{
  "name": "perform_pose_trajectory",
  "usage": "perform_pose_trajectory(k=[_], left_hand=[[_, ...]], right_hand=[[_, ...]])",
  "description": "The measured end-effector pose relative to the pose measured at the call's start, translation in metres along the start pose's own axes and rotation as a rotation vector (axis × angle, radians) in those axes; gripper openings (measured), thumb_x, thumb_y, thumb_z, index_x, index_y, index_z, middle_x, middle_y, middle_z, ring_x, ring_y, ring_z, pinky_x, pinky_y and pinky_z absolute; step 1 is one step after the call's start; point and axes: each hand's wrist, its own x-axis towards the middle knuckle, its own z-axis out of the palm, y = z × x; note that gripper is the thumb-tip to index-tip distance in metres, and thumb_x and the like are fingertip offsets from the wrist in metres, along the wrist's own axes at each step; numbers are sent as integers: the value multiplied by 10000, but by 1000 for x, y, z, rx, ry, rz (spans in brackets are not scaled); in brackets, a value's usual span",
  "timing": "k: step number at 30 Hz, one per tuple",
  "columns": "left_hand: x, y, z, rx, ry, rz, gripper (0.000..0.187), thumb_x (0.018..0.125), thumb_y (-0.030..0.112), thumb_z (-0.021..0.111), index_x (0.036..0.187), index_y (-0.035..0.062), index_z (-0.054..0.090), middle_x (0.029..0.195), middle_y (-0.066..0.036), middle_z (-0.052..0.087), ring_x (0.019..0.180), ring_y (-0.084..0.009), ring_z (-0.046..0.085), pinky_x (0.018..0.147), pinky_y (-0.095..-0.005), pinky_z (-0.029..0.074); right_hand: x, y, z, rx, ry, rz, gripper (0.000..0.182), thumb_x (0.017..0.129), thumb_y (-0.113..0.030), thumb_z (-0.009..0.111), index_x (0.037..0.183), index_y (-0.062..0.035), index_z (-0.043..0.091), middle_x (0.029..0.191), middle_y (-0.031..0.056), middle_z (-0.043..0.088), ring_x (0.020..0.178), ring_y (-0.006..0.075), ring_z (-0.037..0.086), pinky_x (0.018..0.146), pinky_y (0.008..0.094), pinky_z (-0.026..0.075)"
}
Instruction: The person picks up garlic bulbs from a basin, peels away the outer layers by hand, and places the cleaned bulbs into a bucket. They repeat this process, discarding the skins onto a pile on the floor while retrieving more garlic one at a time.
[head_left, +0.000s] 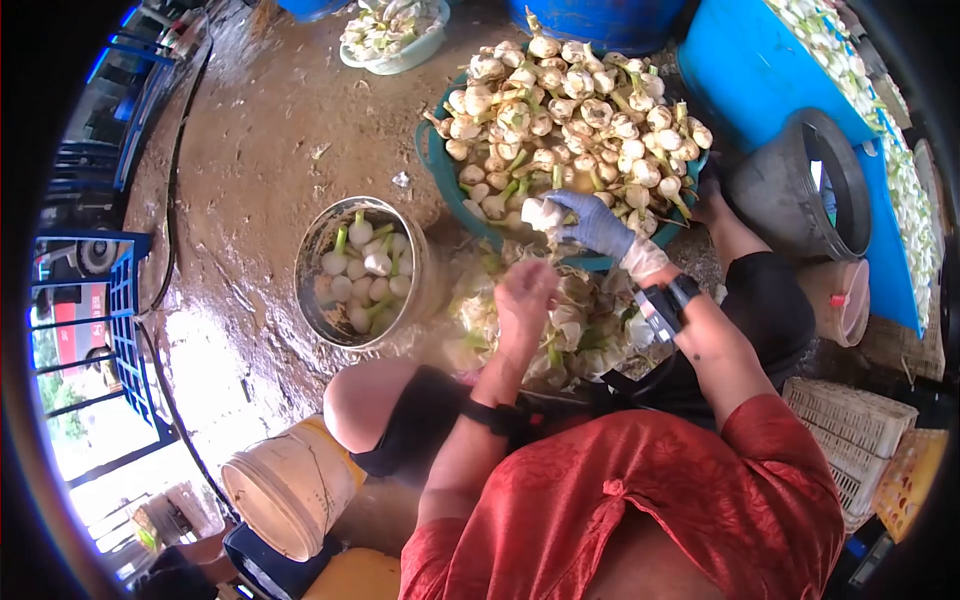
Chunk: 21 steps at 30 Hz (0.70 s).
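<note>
My right hand (597, 224), in a blue glove, is closed around a whitish garlic bulb (543, 213) with a short green stem, over the near rim of a teal basin (437, 175). Many unpeeled garlic bulbs (580, 110) with brownish skins are heaped in that basin. My bare left hand (527, 293) is just below and left of the held bulb, over a pile of stripped garlic skins (585, 325). Its fingers are blurred, so I cannot make out their pose. To the left stands a metal pot (420, 275) with clean white bulbs (362, 265) inside.
At the top, a pale bowl (400, 58) holds garlic peelings. A grey bucket (800, 185) and a pink bucket (842, 300) stand to the right, beside a blue sheet (740, 70). A cream bucket (285, 490) lies at lower left on the wet floor (250, 190).
</note>
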Motion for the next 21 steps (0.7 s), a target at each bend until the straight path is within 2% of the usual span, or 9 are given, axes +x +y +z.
perform_pose_trajectory(k=[2,3,6,10,12,13,14,17,21], left_hand=[[3,8,-2,-123,157,-24,293,884,220,592,1050,-20,564,834,-79,626,667,-122,585,560,-235,492],[5,7,-5,-166,127,-13,298,906,228,566,1085,-9,551,868,-67,622,684,-126,589,572,-249,507],[4,9,-2,-322,0,44,268,920,206,539,1086,-3,552,874,-59,625,688,-128,593,581,-258,516],[-3,7,-6,-256,-58,31,153,905,113,542,1006,8,589,844,-53,631,670,-122,598,581,-268,523],[-7,4,-6,-293,-73,20,108,865,73,580,947,5,599,782,-56,630,625,-116,592,556,-251,506],[-11,5,-7,-83,-104,42,106,842,71,602,923,2,599,750,-57,625,604,-112,586,539,-240,492],[-14,5,-7,127,-131,64,109,820,69,623,899,-2,600,718,-59,620,584,-108,579,522,-228,478],[-23,7,-10,186,-176,-33,130,775,81,663,852,-8,607,673,-51,607,559,-103,567,497,-218,458],[-36,12,-12,22,-316,-82,207,775,78,660,949,-21,608,733,-48,616,581,-111,574,511,-224,471]], right_hand=[[-25,-38,3,-95,133,-216,628,672,-144,782,1229,-50,507,1174,78,590,1057,185,565,922,324,447],[-36,-59,5,-199,136,-223,634,693,-191,778,1246,-62,496,1228,85,563,1126,192,532,954,334,428],[-56,-67,23,-61,127,-300,619,718,-210,762,1251,-58,487,1222,95,560,1127,187,529,938,323,439],[-74,-78,25,159,9,-201,562,716,-179,762,1209,-50,525,1181,85,578,1063,183,557,922,311,447],[-78,-72,27,-11,71,-264,497,722,-157,756,1161,-37,555,1108,68,600,997,159,571,883,288,463],[-78,-72,31,37,128,-222,318,737,-114,733,1015,-14,615,950,61,634,874,129,591,783,272,488],[-80,-71,32,35,132,-225,318,737,-114,733,1015,-14,615,950,61,634,874,129,591,783,272,488],[-80,-62,35,-75,184,-139,127,758,-90,675,819,12,630,708,114,634,645,174,587,639,291,476],[-80,-48,29,34,390,50,114,761,-93,661,795,11,628,698,117,629,627,179,572,621,304,463]])
